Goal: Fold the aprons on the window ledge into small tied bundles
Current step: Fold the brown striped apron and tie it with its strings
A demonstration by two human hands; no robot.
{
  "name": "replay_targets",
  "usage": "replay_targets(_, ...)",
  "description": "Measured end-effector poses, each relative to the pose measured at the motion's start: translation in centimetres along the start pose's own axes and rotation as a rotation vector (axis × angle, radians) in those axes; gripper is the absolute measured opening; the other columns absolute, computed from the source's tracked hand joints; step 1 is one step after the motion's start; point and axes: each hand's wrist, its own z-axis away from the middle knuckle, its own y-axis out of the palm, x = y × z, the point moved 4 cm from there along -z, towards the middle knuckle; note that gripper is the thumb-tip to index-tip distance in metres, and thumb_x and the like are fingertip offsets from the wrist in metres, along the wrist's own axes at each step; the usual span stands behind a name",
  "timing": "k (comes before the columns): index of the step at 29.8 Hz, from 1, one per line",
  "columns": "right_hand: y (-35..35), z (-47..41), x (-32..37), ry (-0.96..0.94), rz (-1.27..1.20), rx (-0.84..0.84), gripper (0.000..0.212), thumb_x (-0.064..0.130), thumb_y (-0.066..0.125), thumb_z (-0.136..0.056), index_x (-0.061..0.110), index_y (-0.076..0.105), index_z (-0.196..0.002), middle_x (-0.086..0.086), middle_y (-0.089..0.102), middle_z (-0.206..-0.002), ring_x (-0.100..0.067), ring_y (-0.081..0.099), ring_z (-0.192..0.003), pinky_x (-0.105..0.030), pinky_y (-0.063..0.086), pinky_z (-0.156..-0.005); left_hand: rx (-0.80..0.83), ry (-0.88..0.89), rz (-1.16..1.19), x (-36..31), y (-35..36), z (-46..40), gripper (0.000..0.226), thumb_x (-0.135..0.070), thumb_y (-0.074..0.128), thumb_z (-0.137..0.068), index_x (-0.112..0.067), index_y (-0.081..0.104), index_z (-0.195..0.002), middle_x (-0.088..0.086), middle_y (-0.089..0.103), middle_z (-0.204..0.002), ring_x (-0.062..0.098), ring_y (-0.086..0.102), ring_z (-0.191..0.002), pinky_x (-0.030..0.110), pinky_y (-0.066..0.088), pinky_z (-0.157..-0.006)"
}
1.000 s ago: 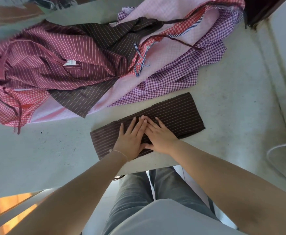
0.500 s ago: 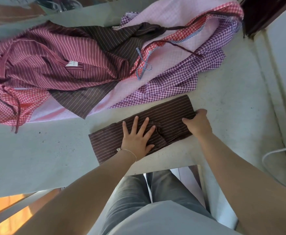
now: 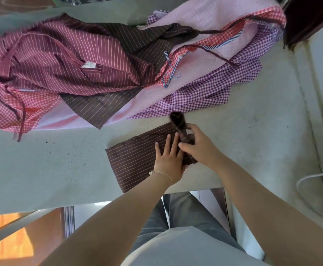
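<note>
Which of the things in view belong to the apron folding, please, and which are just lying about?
Job:
brown striped apron, half rolled
left hand pressing it flat
right hand gripping the rolled end
apron pile waiting
ledge

Lying about:
white cable
dark frame

We see a brown apron [image 3: 133,160] with thin pale stripes on the pale grey-green ledge [image 3: 41,169]. In the heap behind it lie a maroon apron [image 3: 61,60] with white stripes, a second brown striped one [image 3: 99,108], a red-and-white gingham one [image 3: 3,110], a purple-and-white gingham one [image 3: 204,93] and a pale pink checked one [image 3: 204,18]. A blue-and-white striped tie [image 3: 168,73] crosses them. Our trousers [image 3: 183,215] are grey.
</note>
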Motion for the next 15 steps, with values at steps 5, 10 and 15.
replay_targets(5, 5.0, -1.0, -1.0, -0.095, 0.290, 0.128, 0.067, 0.018, 0.058, -0.090, 0.028, 0.024, -0.147, 0.004, 0.058, -0.095, -0.013, 0.060, -0.082, -0.033, 0.053, -0.078, -0.446, -0.329, 0.903, 5.4, -1.1, 3.4, 0.042, -0.006, 0.048, -0.091, -0.017, 0.052, -0.131, 0.001, 0.050, -0.135, 0.018, 0.044, -0.127, 0.035, 0.034, -0.111)
replay_targets(10, 7.1, -1.7, -2.4, -0.073, 0.515, 0.179, 0.080, 0.021, 0.058, -0.091, 0.029, 0.008, -0.152, -0.005, 0.053, -0.131, -0.018, 0.062, -0.098, -0.031, 0.053, -0.084, -0.600, -0.445, 0.909, 7.9, -1.7, 6.3, 0.041, -0.029, 0.040, -0.099, -0.028, 0.037, -0.140, -0.005, 0.040, -0.141, 0.015, 0.053, -0.115, 0.035, 0.051, -0.090)
replay_targets(15, 7.3, -2.0, -2.9, -0.121, 0.630, 0.295, 0.062, 0.030, 0.057, -0.089, 0.026, 0.031, -0.146, 0.000, 0.058, -0.122, -0.014, 0.061, -0.095, -0.036, 0.055, -0.081, -0.339, -0.242, 0.343, 6.0, 0.1, 4.8, 0.049, -0.043, 0.034, -0.100, -0.037, 0.024, -0.148, 0.003, 0.004, -0.161, 0.026, 0.030, -0.137, 0.043, 0.031, -0.108)
